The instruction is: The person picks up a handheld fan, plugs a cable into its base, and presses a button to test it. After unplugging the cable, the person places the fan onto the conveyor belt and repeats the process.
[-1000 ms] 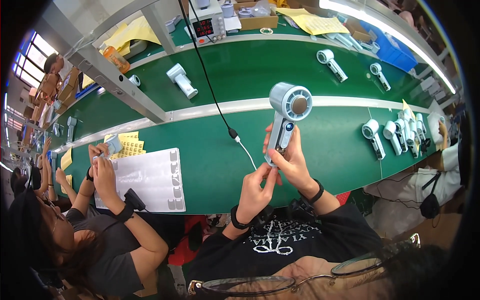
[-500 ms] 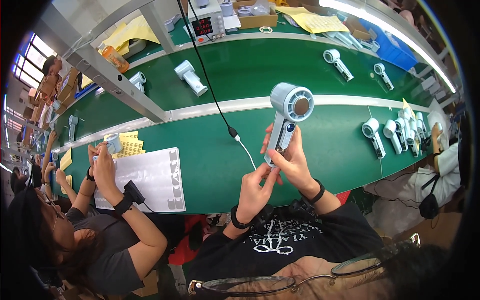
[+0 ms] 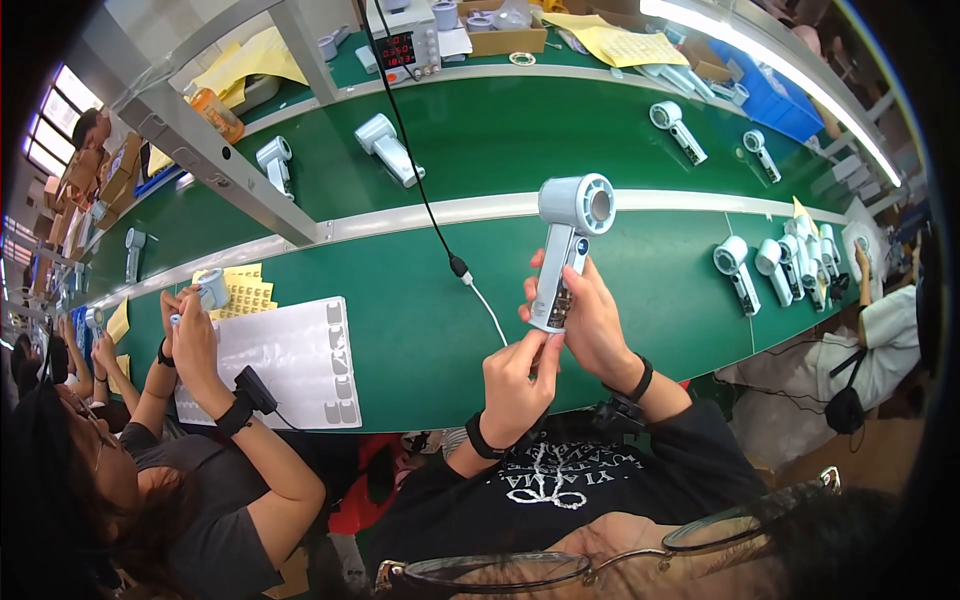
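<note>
Upright in my right hand [image 3: 600, 325] is a pale blue handheld fan [image 3: 552, 270], its round head at the top. The fingers wrap the handle, and the thumb lies along its side. An opening in the handle shows a dark circuit board below a small round dark display. At the handle's lower end my left hand [image 3: 518, 378] is closed in a pinch. A white cable [image 3: 486, 308] runs down into those fingers from a black connector [image 3: 458, 266]; its plug is hidden by them.
Several similar fans [image 3: 790, 262] stand clustered at the right, and others lie on the green conveyor [image 3: 500, 130] behind. A power supply [image 3: 412, 45] with red digits stands at the back. To the left, a co-worker's hands [image 3: 192, 335] work above a white sticker sheet [image 3: 290, 365].
The fan has turned a little in my right hand, showing its board more fully. My right thumb has moved up the handle. Fans on the far conveyor have shifted slightly, and the power supply's digits differ.
</note>
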`<state>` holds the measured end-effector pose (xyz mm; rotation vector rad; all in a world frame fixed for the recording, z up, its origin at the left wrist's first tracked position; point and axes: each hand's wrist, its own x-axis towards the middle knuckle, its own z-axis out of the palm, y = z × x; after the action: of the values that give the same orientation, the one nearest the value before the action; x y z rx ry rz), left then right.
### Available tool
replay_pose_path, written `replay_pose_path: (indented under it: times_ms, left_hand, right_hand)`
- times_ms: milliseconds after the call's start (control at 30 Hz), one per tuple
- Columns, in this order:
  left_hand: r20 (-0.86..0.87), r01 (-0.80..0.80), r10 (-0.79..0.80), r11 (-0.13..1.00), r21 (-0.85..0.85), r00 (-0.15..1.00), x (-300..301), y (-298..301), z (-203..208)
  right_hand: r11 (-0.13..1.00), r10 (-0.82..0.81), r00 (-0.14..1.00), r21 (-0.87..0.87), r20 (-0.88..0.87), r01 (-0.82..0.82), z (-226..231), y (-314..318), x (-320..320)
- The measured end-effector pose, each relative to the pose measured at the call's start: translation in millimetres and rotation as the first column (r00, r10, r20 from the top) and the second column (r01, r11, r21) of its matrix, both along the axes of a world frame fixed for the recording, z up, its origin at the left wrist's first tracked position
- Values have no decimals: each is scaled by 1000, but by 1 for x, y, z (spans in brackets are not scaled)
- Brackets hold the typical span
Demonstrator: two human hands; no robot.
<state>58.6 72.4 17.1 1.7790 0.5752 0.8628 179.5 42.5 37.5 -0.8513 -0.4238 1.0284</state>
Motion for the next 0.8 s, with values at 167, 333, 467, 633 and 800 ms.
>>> replay_pose_path:
  times_ms: [167,333,467,633,800]
  left_hand:
    - [-29,109,-112,990,-87,993,-11,-2,-4]
    - [-2,88,-90,976,-199,996,-19,10,1]
    - [-13,8,-9,995,-96,1000,-20,16,-1]
    - [-37,-107,104,991,-79,994,-29,19,-1]
    - [-60,-150,144,982,-118,988,-31,27,1]
  right_hand:
    - [982,-129,986,150,102,113,-4,4,54]
    - [943,-294,715,69,634,327,-3,56,170]
    - [874,83,259,-195,962,444,-55,107,248]
    - [794,204,-367,66,908,604,-99,170,253]
    - [877,16,-367,163,930,452,-116,245,181]
